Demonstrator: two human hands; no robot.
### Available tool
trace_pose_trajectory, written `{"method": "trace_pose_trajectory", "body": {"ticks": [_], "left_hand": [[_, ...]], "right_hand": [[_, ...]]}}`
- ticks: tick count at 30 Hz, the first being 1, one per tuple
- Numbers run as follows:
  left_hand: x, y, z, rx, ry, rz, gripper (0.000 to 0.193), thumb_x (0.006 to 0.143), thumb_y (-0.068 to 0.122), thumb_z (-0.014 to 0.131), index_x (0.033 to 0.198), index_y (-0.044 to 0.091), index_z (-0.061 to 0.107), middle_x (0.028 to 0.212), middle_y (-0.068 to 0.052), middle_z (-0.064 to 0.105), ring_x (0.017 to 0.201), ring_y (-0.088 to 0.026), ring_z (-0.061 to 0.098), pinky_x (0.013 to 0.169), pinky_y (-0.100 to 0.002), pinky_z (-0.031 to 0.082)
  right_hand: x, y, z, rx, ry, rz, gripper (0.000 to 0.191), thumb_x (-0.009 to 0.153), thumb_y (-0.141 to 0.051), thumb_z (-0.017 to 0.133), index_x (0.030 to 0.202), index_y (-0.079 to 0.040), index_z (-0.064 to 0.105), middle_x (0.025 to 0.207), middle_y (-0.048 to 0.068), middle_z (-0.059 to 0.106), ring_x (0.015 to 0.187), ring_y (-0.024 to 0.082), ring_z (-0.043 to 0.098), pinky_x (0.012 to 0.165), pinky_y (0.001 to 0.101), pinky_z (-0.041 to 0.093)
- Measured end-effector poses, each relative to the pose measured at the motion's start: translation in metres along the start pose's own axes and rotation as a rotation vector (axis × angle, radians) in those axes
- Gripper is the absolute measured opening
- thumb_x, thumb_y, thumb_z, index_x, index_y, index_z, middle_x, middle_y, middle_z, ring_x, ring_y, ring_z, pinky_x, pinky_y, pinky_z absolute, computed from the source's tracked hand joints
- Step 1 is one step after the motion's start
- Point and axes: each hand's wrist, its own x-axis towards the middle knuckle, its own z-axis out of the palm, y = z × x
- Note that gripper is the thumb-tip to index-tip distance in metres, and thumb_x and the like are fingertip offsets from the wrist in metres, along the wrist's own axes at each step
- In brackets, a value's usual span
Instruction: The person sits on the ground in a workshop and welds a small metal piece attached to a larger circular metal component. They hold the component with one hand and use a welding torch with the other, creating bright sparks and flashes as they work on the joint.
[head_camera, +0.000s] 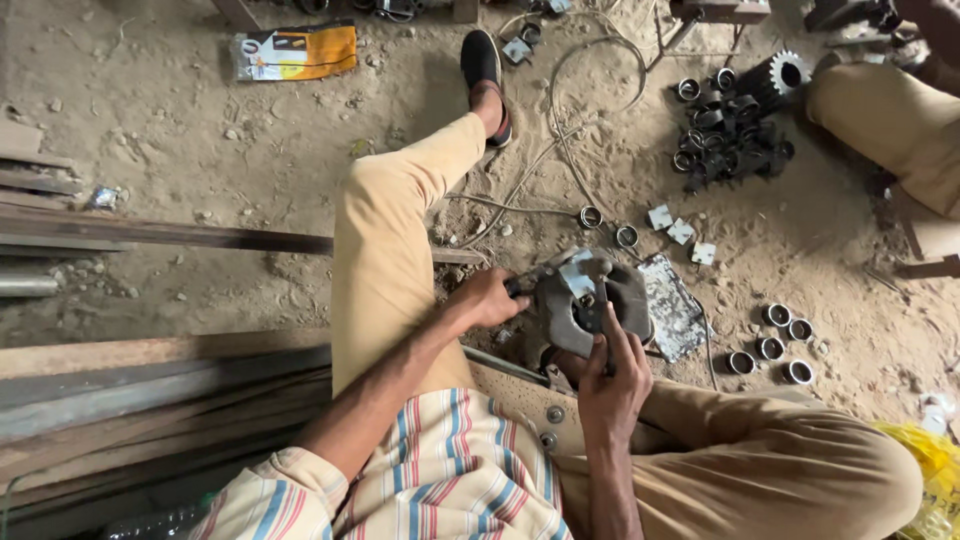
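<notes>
Over the dirt floor, both hands' grip closed: left hand and right hand around grey metal casting.

Casting was dull grey metal, rough; rings shiny steel; plate scuffed metal; floor gritty sand; planks weathered wood; trousers matt cloth
</notes>
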Motion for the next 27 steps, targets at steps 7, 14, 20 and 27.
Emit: {"method": "trace_pose_trajectory", "body": {"ticks": [7,14,20,27], "left_hand": [[-0.005,0.006,-0.005,-0.020,-0.083,-0.088,0.040,0.094,0.040,0.067,0.116,0.007,0.071,0.089,-0.014,0.074,0.074,-0.029,0.071,0.069,-0.045,0.059],[-0.003,0.005,-0.003,0.007,-0.075,-0.058,0.042,0.094,0.040,0.068,0.119,0.007,0.072,0.088,-0.015,0.075,0.075,-0.027,0.072,0.071,-0.043,0.060],[0.000,0.003,0.000,-0.027,-0.018,-0.035,0.044,0.089,0.039,0.069,0.118,0.006,0.072,0.095,-0.015,0.077,0.082,-0.028,0.075,0.078,-0.042,0.061],[0.005,-0.003,0.003,-0.006,-0.008,-0.001,0.044,0.089,0.037,0.071,0.114,0.002,0.072,0.094,-0.020,0.077,0.083,-0.032,0.076,0.077,-0.042,0.061]], "right_hand": [[0.003,-0.002,0.001,-0.038,-0.038,0.100,0.044,0.101,-0.003,0.057,0.143,-0.010,0.064,0.084,0.014,0.062,0.063,0.023,0.057,0.057,0.0411,0.044],[0.000,0.003,0.003,-0.018,-0.039,0.007,0.043,0.102,-0.002,0.057,0.144,-0.009,0.063,0.090,0.015,0.064,0.069,0.021,0.059,0.060,0.0394,0.045],[-0.009,0.014,0.004,0.015,0.179,-0.218,0.041,0.108,-0.003,0.053,0.148,-0.008,0.057,0.100,0.013,0.070,0.076,0.018,0.064,0.060,0.0294,0.052],[-0.003,0.022,0.011,-0.146,-0.108,0.130,0.040,0.103,-0.005,0.058,0.143,-0.006,0.065,0.091,0.013,0.073,0.059,0.019,0.061,0.045,0.0335,0.048]]}}
